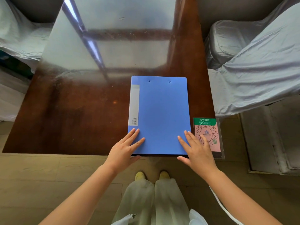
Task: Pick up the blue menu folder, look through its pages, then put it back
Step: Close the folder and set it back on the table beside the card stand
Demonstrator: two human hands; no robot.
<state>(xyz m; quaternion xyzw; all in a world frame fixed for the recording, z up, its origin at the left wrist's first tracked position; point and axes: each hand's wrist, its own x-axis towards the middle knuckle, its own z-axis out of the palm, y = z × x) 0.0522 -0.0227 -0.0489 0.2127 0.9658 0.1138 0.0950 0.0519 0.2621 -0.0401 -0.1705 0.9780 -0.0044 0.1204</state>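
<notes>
A closed, rectangular blue plastic menu folder (159, 114) lies flat on the glossy dark-brown wooden worktop (73, 114), its near short edge right at the worktop's near edge. Its cover is plain matte blue, with two small round rivets close to the far edge and a pale grey label strip along the left, spine side; the strip carries a small barcode at its near end. The covers are shut, so no pages show.

The left hand (125, 151) rests on the folder's near left corner, fingers spread flat across the cover and the thumb tucked below the near edge (the corner sits between thumb and fingers, but whether it is actually pinched cannot be told). The right hand (197, 151) lies likewise on the near right corner, fingers flat on the blue cover and the thumb out in front of the near edge, and the same doubt holds for its grip.

Just right of the folder, partly under the right hand, sits a clear plastic card holder with a pink QR-code card topped by a green band (208, 135). Further right of the folder stands a chair draped in grey cloth (259, 75).
</notes>
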